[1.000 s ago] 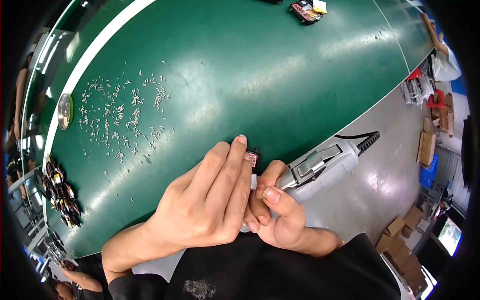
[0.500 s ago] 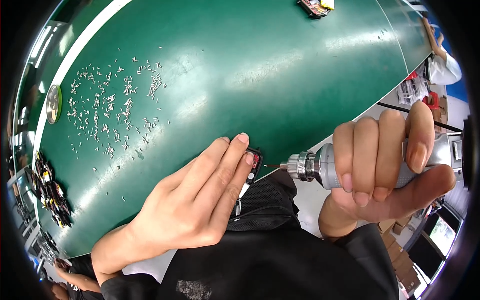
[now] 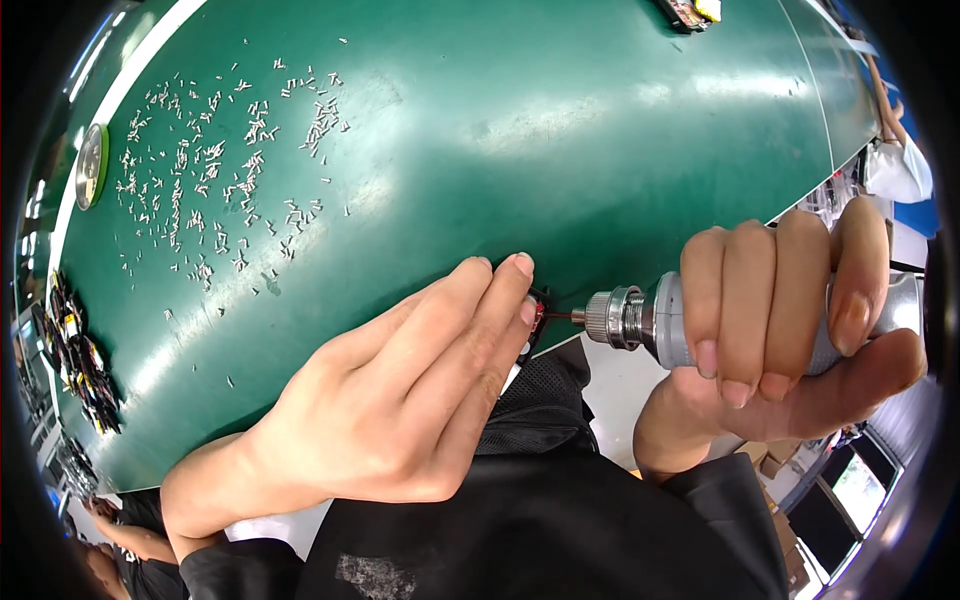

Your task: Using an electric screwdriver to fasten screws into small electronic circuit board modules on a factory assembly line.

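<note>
At the near edge of the green table, my left hand presses its closed fingers over a small black device. Most of the device is hidden beneath the fingers; a bit of red circuit board shows at its right end. My right hand is wrapped round a grey electric screwdriver with a silver collar, held sideways. Its thin bit points left and reaches the red part beside my left fingertips. Whether it sits on a screw is too small to tell.
Many loose small screws lie scattered across the table at the left. Beyond them is a round green-rimmed dish. Black parts are heaped at the left edge, and another black device lies at the far side. Other people sit at both sides.
The screwdriver's bit has closed the small gap and now meets the device's red end. My left hand stays on the device. The whole view has shifted slightly.
</note>
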`<state>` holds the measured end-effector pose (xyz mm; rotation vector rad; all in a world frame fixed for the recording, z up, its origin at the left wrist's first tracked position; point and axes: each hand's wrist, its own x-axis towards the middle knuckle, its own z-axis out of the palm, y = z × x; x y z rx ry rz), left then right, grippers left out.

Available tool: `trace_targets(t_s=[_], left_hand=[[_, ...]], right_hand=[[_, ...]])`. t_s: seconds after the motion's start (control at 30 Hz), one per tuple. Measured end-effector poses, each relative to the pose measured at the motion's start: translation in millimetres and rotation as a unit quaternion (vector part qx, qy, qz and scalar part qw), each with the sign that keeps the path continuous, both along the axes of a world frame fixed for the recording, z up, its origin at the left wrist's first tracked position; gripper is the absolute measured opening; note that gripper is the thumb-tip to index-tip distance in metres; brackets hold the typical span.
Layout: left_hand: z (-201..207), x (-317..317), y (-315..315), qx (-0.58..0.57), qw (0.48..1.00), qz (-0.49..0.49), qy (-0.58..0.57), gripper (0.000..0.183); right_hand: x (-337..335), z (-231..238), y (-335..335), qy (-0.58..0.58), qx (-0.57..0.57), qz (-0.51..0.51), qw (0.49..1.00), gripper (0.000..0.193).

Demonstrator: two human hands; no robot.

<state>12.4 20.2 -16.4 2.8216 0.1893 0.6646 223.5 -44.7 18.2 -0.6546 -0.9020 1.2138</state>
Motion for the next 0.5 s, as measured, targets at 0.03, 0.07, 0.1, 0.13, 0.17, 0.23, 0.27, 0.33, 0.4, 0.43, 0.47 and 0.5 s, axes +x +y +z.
trace_targets(t_s=[0.03,0.07,0.1,0.13,0.17,0.23,0.27,0.33,0.4,0.43,0.47,0.5], left_hand=[[-1.6,-1.1,1.2,0.009,1.0,-0.005,-0.012,0.037],[-1.1,-1.8,2.0,0.008,1.0,-0.001,-0.01,0.037],[0.5,-1.9,2.6,-0.005,1.0,-0.008,0.001,0.035],[2.5,-0.7,2.5,-0.015,1.0,-0.017,0.009,0.034],[3.2,0.1,1.8,-0.013,1.0,-0.015,0.008,0.034],[4.5,1.1,0.5,-0.026,0.999,-0.021,0.01,0.032],[4.6,1.4,0.6,-0.023,0.999,-0.02,0.009,0.032],[4.0,1.5,1.2,-0.004,1.0,-0.023,-0.003,0.031],[5.4,2.7,0.1,-0.003,1.0,-0.02,-0.01,0.03],[4.7,-6.0,-0.7,-0.002,1.0,-0.001,0.0,0.029],[5.0,-4.4,-0.3,0.009,1.0,0.001,-0.006,0.027],[8.1,-3.4,-1.9,-0.002,1.0,-0.008,0.001,0.026]], right_hand=[[-1.7,-0.6,3.1,-0.002,0.001,0.011,1.0,0.029],[-2.6,0.5,7.7,-0.001,0.0,0.016,1.0,0.029],[-3.0,2.7,13.4,-0.032,-0.005,0.051,0.998,0.029],[-3.3,5.5,15.6,-0.066,-0.008,0.083,0.994,0.028],[-5.1,3.8,13.5,-0.067,-0.007,0.085,0.994,0.028],[-9.6,-1.8,7.5,-0.038,0.039,0.049,0.997,0.028],[-9.1,1.2,8.3,-0.038,0.042,0.05,0.997,0.028],[-4.1,10.1,11.4,-0.107,0.02,0.078,0.991,0.028],[-3.8,14.4,12.7,-0.141,0.017,0.092,0.986,0.028],[-12.8,3.6,19.0,-0.109,0.035,0.091,0.989,0.027],[-16.4,2.2,20.7,-0.091,0.05,0.076,0.992,0.027],[-16.6,2.4,21.9,-0.079,0.068,0.082,0.991,0.027]])
